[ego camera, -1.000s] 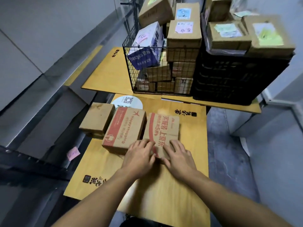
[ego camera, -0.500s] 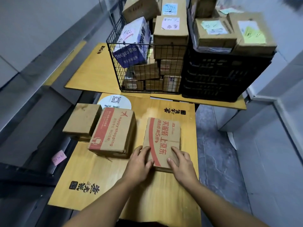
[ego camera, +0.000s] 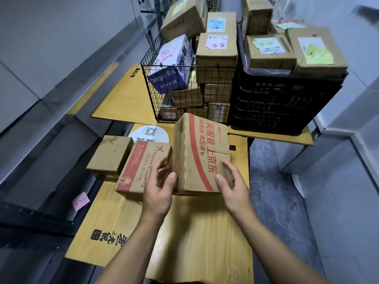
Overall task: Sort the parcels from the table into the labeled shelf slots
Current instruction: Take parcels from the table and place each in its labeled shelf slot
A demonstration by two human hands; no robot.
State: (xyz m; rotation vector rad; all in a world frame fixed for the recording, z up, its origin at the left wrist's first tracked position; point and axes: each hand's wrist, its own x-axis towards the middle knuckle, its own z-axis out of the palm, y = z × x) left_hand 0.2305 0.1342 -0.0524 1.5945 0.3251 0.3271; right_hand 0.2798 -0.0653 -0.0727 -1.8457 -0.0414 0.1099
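Both hands gripping red-striped box [ego camera: 200,156] by near corners: left hand [ego camera: 159,189] thumb up left edge, right hand [ego camera: 233,187] on right, above tabletop [ego camera: 190,238].

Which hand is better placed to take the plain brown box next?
Left. The left hand is at the near left corner of the raised red-striped box, on the same side as the plain brown box. The right hand would have to cross over.

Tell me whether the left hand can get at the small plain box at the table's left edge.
Probably not yet: the left hand helps hold the lifted box, and the red-striped box lies between it and the plain box.
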